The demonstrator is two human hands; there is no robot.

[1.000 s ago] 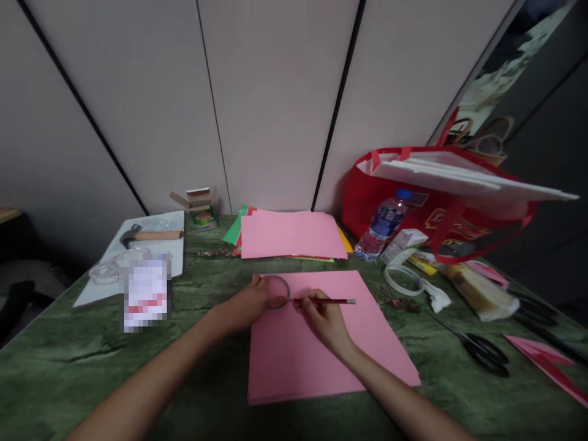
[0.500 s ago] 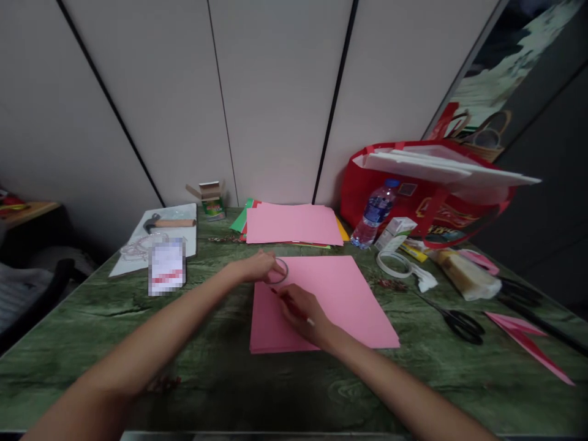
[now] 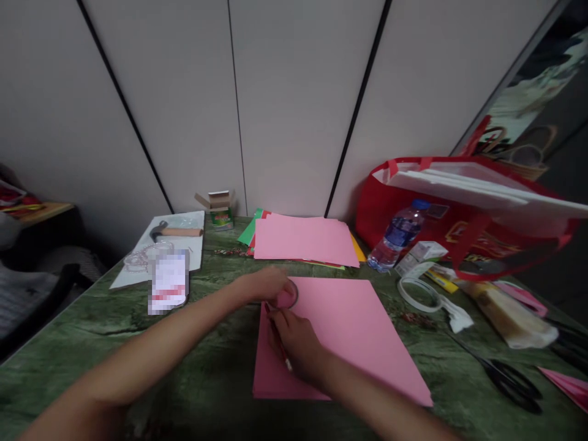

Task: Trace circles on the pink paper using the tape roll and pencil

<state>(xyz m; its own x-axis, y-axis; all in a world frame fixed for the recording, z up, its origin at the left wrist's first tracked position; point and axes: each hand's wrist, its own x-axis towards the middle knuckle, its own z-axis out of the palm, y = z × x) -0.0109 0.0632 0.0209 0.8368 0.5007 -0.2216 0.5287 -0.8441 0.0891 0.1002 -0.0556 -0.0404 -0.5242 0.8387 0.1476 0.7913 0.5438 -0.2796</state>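
Observation:
A stack of pink paper sheets point(image 3: 362, 337) lies on the green wood-patterned table in front of me. Near its far left corner sits a thin dark ring point(image 3: 296, 293), flat on the top sheet, with pink showing through its middle. My left hand point(image 3: 269, 284) holds the ring from the left, its fingertips partly hidden. Closed around a slim red pencil point(image 3: 281, 346) with a pale end is my right hand point(image 3: 297, 343), resting on the paper just below the ring. The pencil's tip is at the ring's lower left edge, close to my left fingers.
Behind lie more coloured sheets point(image 3: 305, 240). Rightward are a water bottle point(image 3: 397, 236), red bag point(image 3: 381, 205), white tape-like coil point(image 3: 407, 300), black scissors point(image 3: 512, 383) and a clear-wrapped packet point(image 3: 514, 315). Leftward are a hammer point(image 3: 181, 232), blurred-out phone-like object point(image 3: 169, 282) and small open box point(image 3: 221, 214).
The pencil tip has shifted left along the ring's lower edge, and the pencil's pale end has swung left. My left hand stays at the ring. The whole view has shifted slightly.

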